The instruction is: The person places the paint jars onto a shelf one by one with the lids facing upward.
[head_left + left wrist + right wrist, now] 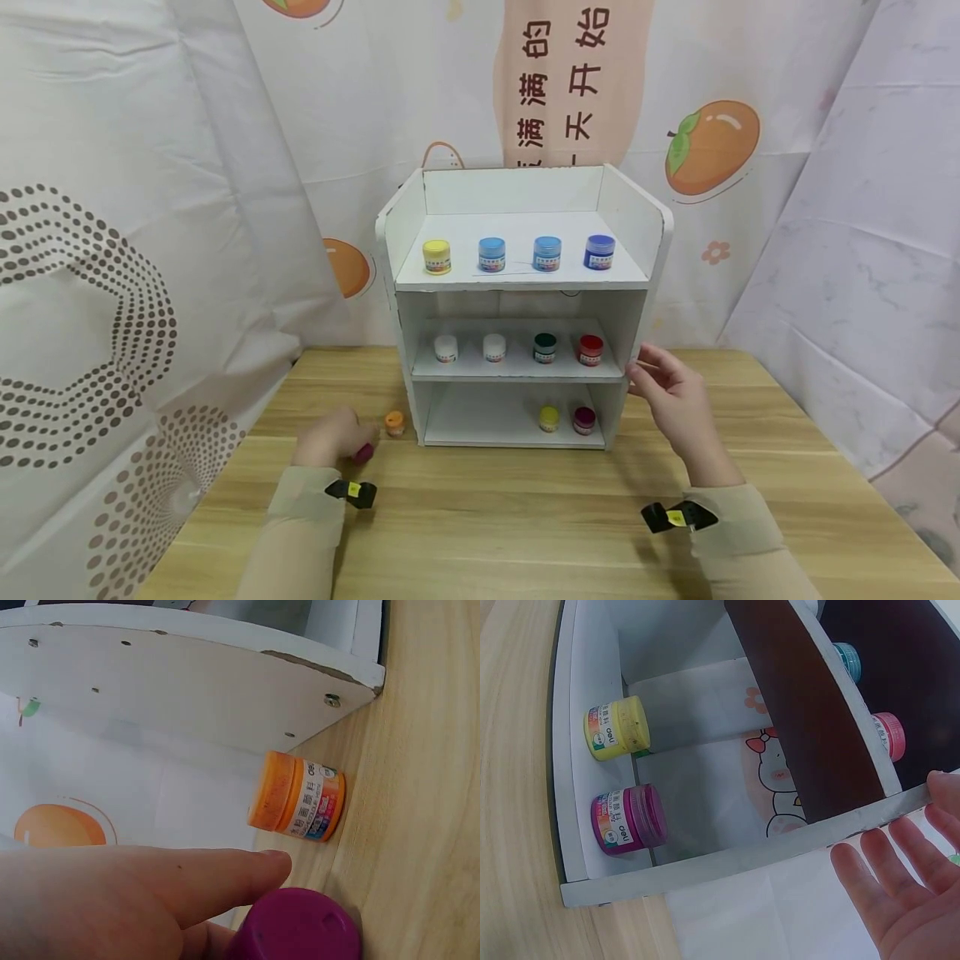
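My left hand (333, 436) is low over the table, left of a white shelf unit (517, 285). It holds a purple-capped paint jar (304, 930), partly out of frame in the left wrist view. An orange paint jar (298, 796) stands on the table between that hand and the shelf's left side. At the shelf's right side panel, my right hand (675, 396) touches the front edge, its fingers loosely extended along the outside. Closest to it on the middle board is a red paint jar (590, 351). On the bottom board stand a yellow jar (616, 728) and a purple jar (628, 819).
The top board carries a yellow jar (437, 257), two light blue jars and a dark blue jar (599, 252). Two white jars and a dark green jar (544, 348) share the middle board with the red one. Patterned cloth (360, 108) hangs behind the wooden table (495, 517).
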